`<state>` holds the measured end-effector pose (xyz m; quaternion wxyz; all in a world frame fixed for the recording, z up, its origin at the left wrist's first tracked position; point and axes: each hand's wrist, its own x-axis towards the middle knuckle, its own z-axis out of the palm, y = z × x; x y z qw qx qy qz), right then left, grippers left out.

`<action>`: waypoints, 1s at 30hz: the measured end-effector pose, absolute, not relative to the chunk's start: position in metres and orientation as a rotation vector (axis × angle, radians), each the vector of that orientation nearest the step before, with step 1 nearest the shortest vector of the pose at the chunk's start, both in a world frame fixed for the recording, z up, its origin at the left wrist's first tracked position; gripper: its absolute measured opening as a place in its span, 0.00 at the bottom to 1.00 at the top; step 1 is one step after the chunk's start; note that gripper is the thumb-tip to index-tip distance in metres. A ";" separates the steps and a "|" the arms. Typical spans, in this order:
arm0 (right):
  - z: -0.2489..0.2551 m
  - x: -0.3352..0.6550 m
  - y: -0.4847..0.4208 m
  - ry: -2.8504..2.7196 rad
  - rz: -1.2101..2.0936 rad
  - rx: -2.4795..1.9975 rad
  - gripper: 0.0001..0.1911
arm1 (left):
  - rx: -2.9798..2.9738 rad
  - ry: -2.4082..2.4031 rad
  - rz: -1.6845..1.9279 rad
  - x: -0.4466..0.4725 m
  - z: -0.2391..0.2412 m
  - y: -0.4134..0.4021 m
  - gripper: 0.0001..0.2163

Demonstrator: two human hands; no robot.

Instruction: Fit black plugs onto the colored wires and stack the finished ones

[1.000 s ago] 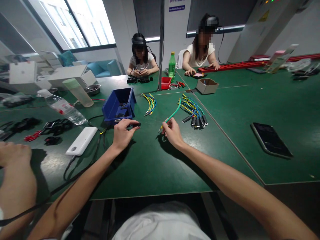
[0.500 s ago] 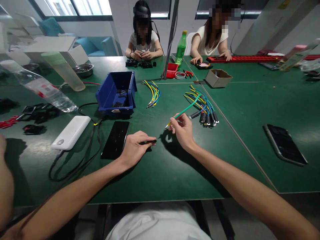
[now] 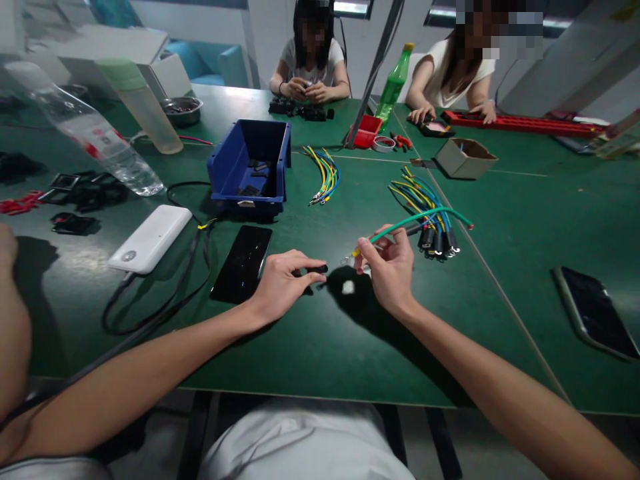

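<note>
My left hand (image 3: 283, 283) rests on the green table (image 3: 320, 347) and pinches a small black connector piece (image 3: 316, 270) between thumb and fingers. My right hand (image 3: 389, 267) is closed on a green wire (image 3: 420, 219) near its metal-tipped end, which points left toward the black piece. The two ends are close together, a small gap apart. Just right of my right hand lies a bundle of coloured wires with black plugs (image 3: 425, 207). A blue bin (image 3: 253, 167) holding black parts stands behind my left hand.
A black phone (image 3: 243, 262) and a white power bank (image 3: 150, 238) with a black cable lie at left. Another phone (image 3: 595, 310) lies at right. A second wire bundle (image 3: 325, 175), a cardboard box (image 3: 465, 158), bottles and two seated people are farther back.
My left hand has come from the bin toward me with the black piece. My right hand has lifted the green wire and brought its tip near that piece. The camera has tilted down.
</note>
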<state>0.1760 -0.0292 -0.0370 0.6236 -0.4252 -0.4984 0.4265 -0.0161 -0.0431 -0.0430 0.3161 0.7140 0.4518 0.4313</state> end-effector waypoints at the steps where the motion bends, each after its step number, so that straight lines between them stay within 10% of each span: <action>1: -0.036 0.176 -0.029 -1.148 0.976 -0.973 0.17 | 1.882 1.190 1.134 -0.016 -0.043 -0.043 0.08; 30: -0.040 0.173 -0.046 -1.377 0.740 -0.915 0.14 | 1.946 1.200 1.165 -0.015 -0.040 -0.045 0.05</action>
